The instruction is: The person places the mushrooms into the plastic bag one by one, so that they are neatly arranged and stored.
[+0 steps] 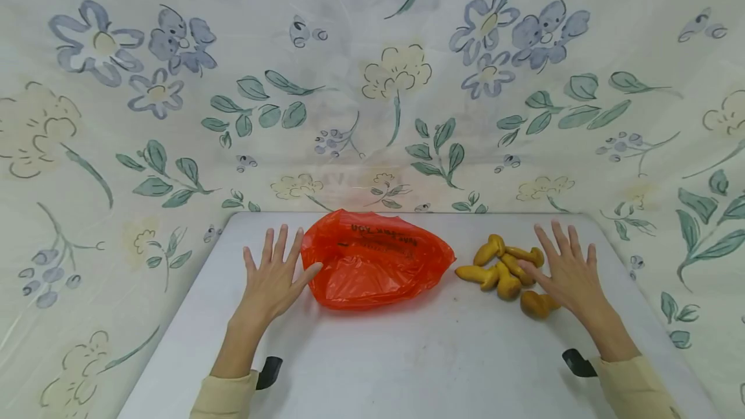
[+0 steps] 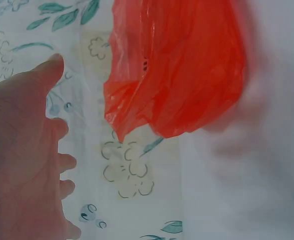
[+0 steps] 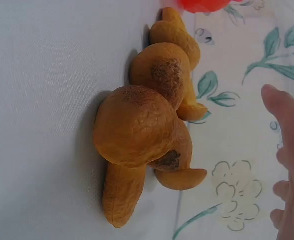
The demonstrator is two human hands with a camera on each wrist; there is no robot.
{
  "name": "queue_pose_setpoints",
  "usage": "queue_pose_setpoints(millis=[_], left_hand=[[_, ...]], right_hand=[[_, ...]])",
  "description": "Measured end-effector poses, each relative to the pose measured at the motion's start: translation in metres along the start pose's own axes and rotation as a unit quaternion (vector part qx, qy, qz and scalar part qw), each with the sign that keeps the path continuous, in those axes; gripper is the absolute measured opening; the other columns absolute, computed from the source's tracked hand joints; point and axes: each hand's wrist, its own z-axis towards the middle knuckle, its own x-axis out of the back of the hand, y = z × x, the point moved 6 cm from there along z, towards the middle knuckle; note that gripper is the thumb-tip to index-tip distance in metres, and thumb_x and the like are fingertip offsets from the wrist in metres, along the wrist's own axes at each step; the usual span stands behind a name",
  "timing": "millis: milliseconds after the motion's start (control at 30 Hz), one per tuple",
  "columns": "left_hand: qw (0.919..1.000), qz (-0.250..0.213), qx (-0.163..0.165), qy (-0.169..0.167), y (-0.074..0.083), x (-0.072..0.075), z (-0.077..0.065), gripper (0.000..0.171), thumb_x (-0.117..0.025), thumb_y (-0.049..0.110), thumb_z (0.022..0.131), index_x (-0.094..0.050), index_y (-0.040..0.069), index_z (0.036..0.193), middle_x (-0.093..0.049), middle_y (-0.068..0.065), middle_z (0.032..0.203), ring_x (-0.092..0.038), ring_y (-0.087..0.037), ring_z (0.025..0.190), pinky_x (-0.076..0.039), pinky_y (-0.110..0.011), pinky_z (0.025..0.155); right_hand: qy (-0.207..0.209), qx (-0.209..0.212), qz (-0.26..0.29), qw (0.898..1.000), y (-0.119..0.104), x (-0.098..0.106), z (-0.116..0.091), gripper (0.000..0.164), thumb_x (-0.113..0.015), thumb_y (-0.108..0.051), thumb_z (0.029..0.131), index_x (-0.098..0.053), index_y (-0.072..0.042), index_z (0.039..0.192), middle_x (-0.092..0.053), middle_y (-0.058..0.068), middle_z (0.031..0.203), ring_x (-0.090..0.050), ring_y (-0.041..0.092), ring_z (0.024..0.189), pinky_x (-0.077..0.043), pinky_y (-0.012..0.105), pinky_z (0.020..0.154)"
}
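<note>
A red plastic bag [image 1: 372, 264] with dark printing lies on the white table, its mouth spread wide. Beside its left end my left hand [image 1: 273, 283] is held with fingers spread, holding nothing; the left wrist view shows the bag [image 2: 187, 70] apart from the thumb. Several yellow-brown mushrooms [image 1: 508, 286] lie in a loose cluster to the right of the bag. Over the cluster's right side my right hand [image 1: 567, 277] spreads its fingers, also holding nothing. In the right wrist view the nearest mushroom [image 3: 134, 127] shows a round cap and a stubby stem, apart from the hand.
The white tabletop [image 1: 396, 361] reaches back to a floral-patterned sheet [image 1: 349, 102], which rises behind it and along both sides. A black strap end [image 1: 269, 372] sticks out at the left wrist, another strap end [image 1: 579, 363] at the right.
</note>
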Motion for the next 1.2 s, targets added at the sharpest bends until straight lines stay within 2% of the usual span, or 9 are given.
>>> queue_pose_setpoints(millis=[200, 267, 433, 533, 667, 833, 967, 1067, 1200], left_hand=[[0.9999, -0.01, 0.008, 0.005, -0.003, -0.003, 0.002, 0.089, -0.045, 0.064, 0.092, -0.005, 0.021, 0.159, 0.0, -0.02, 0.165, 0.005, -0.045, 0.151, 0.008, -0.076, 0.11], [0.9997, -0.019, 0.012, 0.009, -0.003, -0.003, 0.003, 0.089, -0.046, 0.062, 0.093, -0.004, 0.021, 0.159, -0.001, -0.021, 0.165, 0.002, -0.046, 0.15, 0.005, -0.076, 0.111], [0.9986, -0.046, 0.016, 0.02, -0.001, -0.003, 0.006, 0.086, -0.051, 0.056, 0.094, -0.007, 0.021, 0.159, -0.009, -0.025, 0.163, -0.016, -0.051, 0.146, -0.017, -0.074, 0.111], [0.9971, -0.071, 0.021, 0.021, -0.001, -0.004, 0.005, 0.082, -0.054, 0.052, 0.095, -0.011, 0.023, 0.159, -0.014, -0.027, 0.161, -0.026, -0.054, 0.141, -0.03, -0.074, 0.105], [0.9925, -0.118, 0.03, 0.015, -0.003, -0.009, 0.006, 0.075, -0.056, 0.044, 0.096, -0.018, 0.026, 0.158, -0.021, -0.027, 0.159, -0.032, -0.055, 0.138, -0.036, -0.075, 0.097], [0.9851, -0.168, 0.029, 0.021, -0.004, -0.015, 0.007, 0.066, -0.058, 0.035, 0.098, -0.029, 0.023, 0.155, -0.035, -0.026, 0.152, -0.043, -0.049, 0.133, -0.046, -0.065, 0.095], [0.9797, -0.192, 0.022, 0.052, -0.004, -0.016, 0.009, 0.06, -0.06, 0.028, 0.097, -0.037, 0.021, 0.153, -0.046, -0.024, 0.143, -0.054, -0.04, 0.121, -0.056, -0.052, 0.087], [0.9773, -0.199, 0.019, 0.07, -0.004, -0.017, 0.01, 0.059, -0.061, 0.026, 0.097, -0.04, 0.021, 0.151, -0.051, -0.023, 0.138, -0.058, -0.037, 0.114, -0.058, -0.05, 0.085], [0.9761, -0.204, 0.018, 0.072, -0.005, -0.021, 0.013, 0.059, -0.061, 0.025, 0.096, -0.04, 0.021, 0.151, -0.053, -0.023, 0.135, -0.06, -0.037, 0.112, -0.059, -0.05, 0.082]], right_hand=[[0.0, 0.004, 0.009, 1.0, -0.001, 0.001, -0.002, 0.085, -0.053, -0.059, 0.092, -0.018, -0.016, 0.158, -0.014, 0.025, 0.162, -0.006, 0.051, 0.148, -0.002, 0.078, 0.109], [0.006, 0.009, 0.013, 1.0, -0.001, 0.002, -0.003, 0.083, -0.055, -0.057, 0.093, -0.021, -0.016, 0.157, -0.017, 0.026, 0.161, -0.011, 0.052, 0.146, -0.007, 0.078, 0.109], [0.014, 0.021, 0.019, 1.0, -0.003, 0.006, -0.004, 0.074, -0.062, -0.045, 0.093, -0.033, -0.009, 0.151, -0.029, 0.03, 0.154, -0.031, 0.056, 0.134, -0.028, 0.078, 0.1], [-0.009, 0.012, 0.03, 0.999, -0.002, 0.006, -0.005, 0.069, -0.063, -0.042, 0.093, -0.038, -0.007, 0.147, -0.033, 0.032, 0.15, -0.037, 0.058, 0.128, -0.034, 0.077, 0.095], [-0.046, 0.004, 0.05, 0.998, 0.0, 0.003, -0.009, 0.067, -0.066, -0.039, 0.092, -0.041, -0.007, 0.145, -0.036, 0.033, 0.147, -0.04, 0.056, 0.126, -0.041, 0.073, 0.092], [-0.056, 0.015, 0.065, 0.996, 0.002, 0.002, -0.014, 0.065, -0.07, -0.035, 0.089, -0.046, -0.006, 0.142, -0.045, 0.032, 0.14, -0.047, 0.053, 0.123, -0.047, 0.068, 0.089], [-0.065, 0.013, 0.069, 0.995, 0.005, -0.002, -0.017, 0.066, -0.071, -0.036, 0.089, -0.047, -0.004, 0.141, -0.048, 0.031, 0.136, -0.053, 0.051, 0.117, -0.05, 0.065, 0.086], [-0.08, 0.0, 0.074, 0.994, 0.009, -0.006, -0.018, 0.067, -0.07, -0.041, 0.088, -0.048, -0.003, 0.139, -0.049, 0.031, 0.135, -0.057, 0.048, 0.111, -0.054, 0.06, 0.081], [-0.098, -0.012, 0.085, 0.992, 0.014, -0.01, -0.021, 0.067, -0.07, -0.045, 0.088, -0.05, -0.005, 0.138, -0.051, 0.029, 0.133, -0.06, 0.042, 0.104, -0.057, 0.048, 0.069]])
